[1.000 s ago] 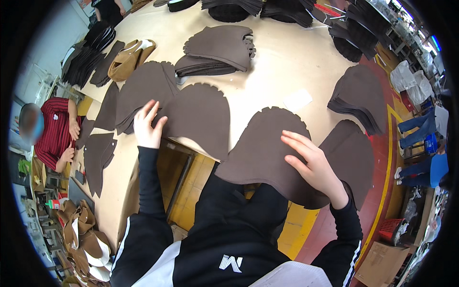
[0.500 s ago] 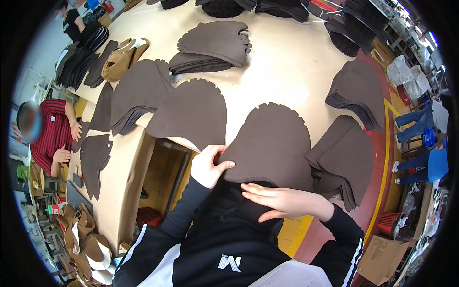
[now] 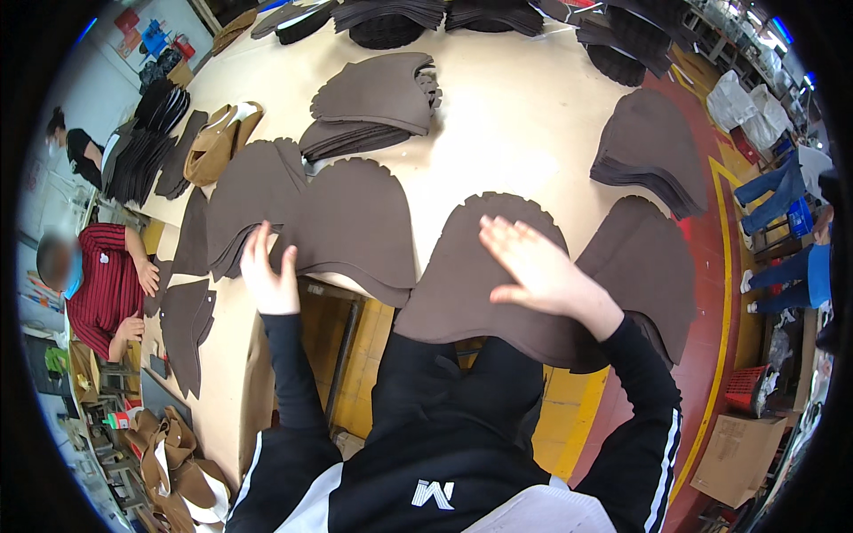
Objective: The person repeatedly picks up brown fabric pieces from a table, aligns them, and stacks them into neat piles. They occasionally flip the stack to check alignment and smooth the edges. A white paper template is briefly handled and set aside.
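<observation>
A dark brown, bell-shaped cut piece [image 3: 444,293] with a notched curved top lies in front of me at the table's near edge. My right hand [image 3: 542,271] is over it with fingers stretched out flat, palm down; whether it presses on the piece cannot be told. Off to the left, my left hand [image 3: 271,277] is raised, thumb and fingers apart and holding nothing. Its fingertips reach the lower edge of a stack of similar brown pieces [image 3: 258,182]; contact is unclear. Between the hands lies another notched brown piece [image 3: 360,218]. More overlapping pieces [image 3: 644,266] sit right of my right hand.
Further brown stacks stand on the pale table [image 3: 511,115], one at far centre [image 3: 373,93] and one at right [image 3: 649,142]. Tan, bag-like pieces [image 3: 218,142] sit far left. A person in a striped shirt [image 3: 102,280] works at left. A cardboard box [image 3: 742,457] stands lower right.
My left hand has let go of the centre piece's edge and moved left and up to the left stack. My right hand has moved up from the near edge onto the middle of the piece.
</observation>
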The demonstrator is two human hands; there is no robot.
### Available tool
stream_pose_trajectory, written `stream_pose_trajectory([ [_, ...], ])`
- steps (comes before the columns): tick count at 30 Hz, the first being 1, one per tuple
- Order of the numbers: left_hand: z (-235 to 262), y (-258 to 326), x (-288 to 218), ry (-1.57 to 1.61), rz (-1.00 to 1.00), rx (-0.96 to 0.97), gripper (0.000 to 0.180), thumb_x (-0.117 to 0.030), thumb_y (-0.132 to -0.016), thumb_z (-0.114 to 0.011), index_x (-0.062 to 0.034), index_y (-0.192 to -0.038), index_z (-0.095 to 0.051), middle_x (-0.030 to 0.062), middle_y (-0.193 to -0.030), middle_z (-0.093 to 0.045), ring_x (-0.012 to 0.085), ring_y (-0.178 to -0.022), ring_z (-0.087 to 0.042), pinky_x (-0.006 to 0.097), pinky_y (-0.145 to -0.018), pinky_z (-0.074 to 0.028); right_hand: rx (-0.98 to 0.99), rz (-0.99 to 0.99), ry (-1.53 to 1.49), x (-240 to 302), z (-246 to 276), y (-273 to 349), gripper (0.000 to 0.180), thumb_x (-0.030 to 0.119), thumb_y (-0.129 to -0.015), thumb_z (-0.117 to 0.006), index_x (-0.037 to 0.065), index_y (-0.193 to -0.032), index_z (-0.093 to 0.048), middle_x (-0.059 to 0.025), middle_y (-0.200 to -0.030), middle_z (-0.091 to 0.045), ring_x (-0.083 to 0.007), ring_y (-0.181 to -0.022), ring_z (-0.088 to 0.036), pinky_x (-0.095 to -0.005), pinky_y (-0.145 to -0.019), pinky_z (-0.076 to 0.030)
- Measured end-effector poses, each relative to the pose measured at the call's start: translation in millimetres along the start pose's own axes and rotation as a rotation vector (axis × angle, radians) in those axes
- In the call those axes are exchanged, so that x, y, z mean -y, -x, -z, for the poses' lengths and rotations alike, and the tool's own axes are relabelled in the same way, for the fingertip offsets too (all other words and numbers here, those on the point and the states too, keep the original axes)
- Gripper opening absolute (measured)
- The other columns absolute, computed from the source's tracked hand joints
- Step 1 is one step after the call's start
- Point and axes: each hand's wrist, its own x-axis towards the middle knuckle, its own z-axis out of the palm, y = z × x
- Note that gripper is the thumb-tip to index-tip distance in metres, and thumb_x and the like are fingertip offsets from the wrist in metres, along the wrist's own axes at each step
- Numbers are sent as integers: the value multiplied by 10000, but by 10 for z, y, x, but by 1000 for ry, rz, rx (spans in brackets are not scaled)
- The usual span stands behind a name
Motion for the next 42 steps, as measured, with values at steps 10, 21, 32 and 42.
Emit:
stream_pose_trajectory([
  [10, 158, 682, -1335, 697, 369, 698, 422, -166, -673, -892, -28, -965, -620, 14, -806, -565, 94, -704, -515, 246, -648, -461, 125, 350, -413, 777, 27, 307, 903, 648, -883, -500, 1, -1492, -336, -172, -1558, -333, -315, -1433, -345, -445, -1161, -300],
  [21, 73, 360, -1376, 656, 99, 413, 154, -38, -739, -805, -16, -851, -702, 40, -796, -604, 193, -715, -621, 265, -703, -500, -457, -160, -652, -165, 471, -57, 474, 255, -1012, -537, 0, -1408, -478, -190, -1464, -473, -313, -1379, -427, -386, -1134, -328],
  [32, -173, -113, 151, 506, 569, 192, 139, -65, -855, -731, 2, -977, -731, 62, -904, -729, 127, -841, -666, 264, -818, -516, -232, -88, -268, -305, 82, -279, 527, 288, -1033, -443, 7, -1474, -382, -194, -1539, -363, -299, -1461, -293, -413, -1206, -205],
  [42, 94, 358, -732, 687, 341, 713, 345, -185, -825, -761, 1, -1105, -683, 146, -1116, -668, 281, -1047, -626, 359, -952, -473, -14, 283, -158, 604, -246, 276, 761, 523, -958, -511, -36, -1455, -369, -201, -1561, -316, -326, -1432, -348, -431, -1167, -292],
])
